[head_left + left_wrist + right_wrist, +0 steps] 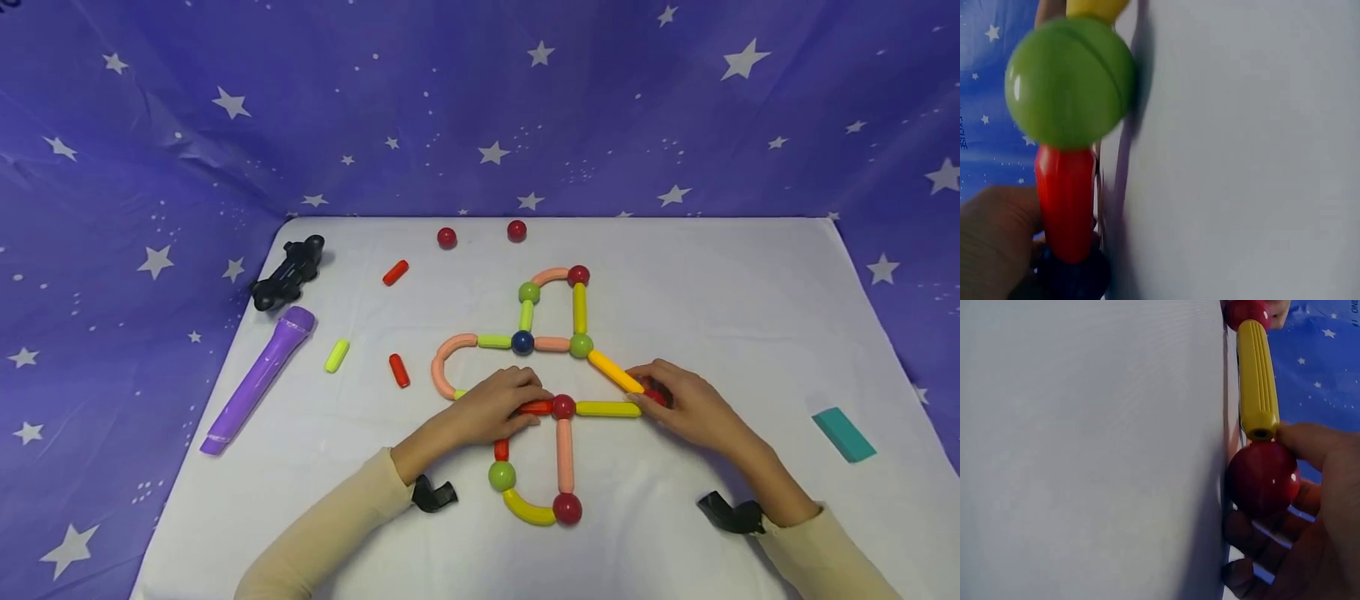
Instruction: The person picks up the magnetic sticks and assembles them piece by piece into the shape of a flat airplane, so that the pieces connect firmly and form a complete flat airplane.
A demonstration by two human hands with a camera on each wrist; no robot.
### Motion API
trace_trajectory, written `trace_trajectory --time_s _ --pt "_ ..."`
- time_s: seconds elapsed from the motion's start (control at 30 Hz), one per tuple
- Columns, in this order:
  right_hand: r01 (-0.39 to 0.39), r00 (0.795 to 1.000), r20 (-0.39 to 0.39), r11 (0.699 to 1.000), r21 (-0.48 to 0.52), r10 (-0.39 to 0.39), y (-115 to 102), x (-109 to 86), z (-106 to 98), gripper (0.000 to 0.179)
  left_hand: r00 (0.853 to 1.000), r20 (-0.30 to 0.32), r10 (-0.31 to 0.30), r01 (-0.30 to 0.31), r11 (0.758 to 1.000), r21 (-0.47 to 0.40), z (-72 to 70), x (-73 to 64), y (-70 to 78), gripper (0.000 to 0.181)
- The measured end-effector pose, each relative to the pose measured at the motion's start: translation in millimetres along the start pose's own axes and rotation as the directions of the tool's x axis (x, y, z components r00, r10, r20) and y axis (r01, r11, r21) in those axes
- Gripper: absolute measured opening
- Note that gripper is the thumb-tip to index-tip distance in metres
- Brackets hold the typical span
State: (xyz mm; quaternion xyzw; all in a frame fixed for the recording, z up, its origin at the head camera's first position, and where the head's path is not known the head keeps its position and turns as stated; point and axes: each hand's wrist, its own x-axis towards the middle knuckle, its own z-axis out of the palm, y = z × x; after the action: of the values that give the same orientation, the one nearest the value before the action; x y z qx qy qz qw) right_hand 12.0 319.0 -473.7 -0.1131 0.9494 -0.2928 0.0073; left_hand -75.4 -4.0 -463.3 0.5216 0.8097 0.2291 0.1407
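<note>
A flat figure of magnetic rods and balls lies mid-table in the head view. My left hand (498, 404) grips its near-left joint, fingers and thumb about a short red rod (537, 407) that meets a red ball (563, 407). Below that hand, a second red rod (1066, 203) links a dark blue ball (1075, 275) to a green ball (1071, 81). On the figure's right, my right hand (693, 408) pinches another red ball (1263, 478), its thumb by the end of a straight yellow rod (1257, 378). An orange-yellow rod (615, 372) slants down to the same ball.
Loose red rods (399, 371), a lime rod (337, 355) and red balls (447, 238) lie left and behind. At the far left are a purple tube (258, 383) and a black jointed object (288, 273). A teal block (844, 434) lies right. A starry blue cloth (495, 100) hangs behind.
</note>
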Motion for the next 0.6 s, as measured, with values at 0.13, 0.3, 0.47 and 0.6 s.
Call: trace_trajectory --time_s 0.13,0.3,0.47,0.6 --pt "-0.050 0.999 -0.005 0.998 -0.041 0.050 -4.2 3.8 1.6 0.031 1.000 -0.005 -0.011 0.011 0.999 -0.034 3.9 0.6 0.0 0.034" --pt "-0.082 0.997 0.003 0.995 -0.063 0.082 -8.0 6.9 1.3 0.030 1.000 -0.013 -0.009 0.008 0.999 -0.046 4.6 -0.8 -1.3 0.035" --pt "-0.068 0.998 -0.008 0.995 -0.072 0.067 -9.5 6.3 -0.6 0.031 1.000 -0.015 -0.007 0.006 0.998 -0.056 4.2 -0.4 -1.6 0.035" --pt "-0.051 0.999 -0.022 0.995 -0.082 0.049 -9.1 6.2 0.1 0.032 1.000 -0.015 -0.008 0.008 0.999 -0.047 5.4 -0.6 -1.7 0.035"
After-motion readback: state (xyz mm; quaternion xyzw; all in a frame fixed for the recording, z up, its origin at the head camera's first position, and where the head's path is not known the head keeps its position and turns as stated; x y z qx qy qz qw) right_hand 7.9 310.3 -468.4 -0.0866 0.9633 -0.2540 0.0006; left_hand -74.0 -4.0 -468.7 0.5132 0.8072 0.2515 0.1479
